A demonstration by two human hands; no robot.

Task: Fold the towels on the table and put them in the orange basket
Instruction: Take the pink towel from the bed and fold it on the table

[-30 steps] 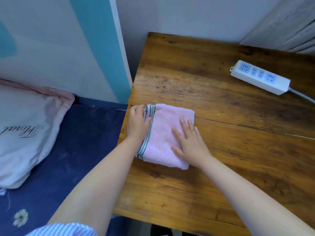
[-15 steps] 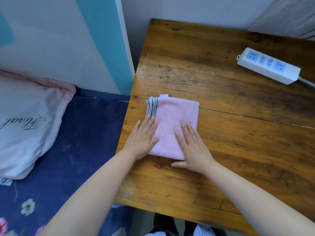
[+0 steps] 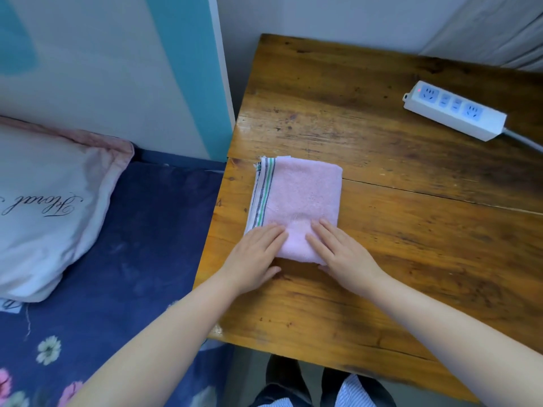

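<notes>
A pink towel (image 3: 302,198) with a striped left edge lies folded into a small rectangle near the left side of the wooden table (image 3: 411,230). My left hand (image 3: 254,258) rests flat on the towel's near left corner, fingers together. My right hand (image 3: 342,257) lies flat on its near right corner, thumb at the towel's near edge. Neither hand grips the cloth. No orange basket is in view.
A white power strip (image 3: 454,114) with its cable lies at the table's far right. A bed with a dark blue floral sheet (image 3: 132,259) and a pale pillow (image 3: 44,207) sits left of the table. A wall runs behind.
Both hands have slid toward me along the towel, from its middle and far left down to its near edge. The towel stays folded in the same spot.
</notes>
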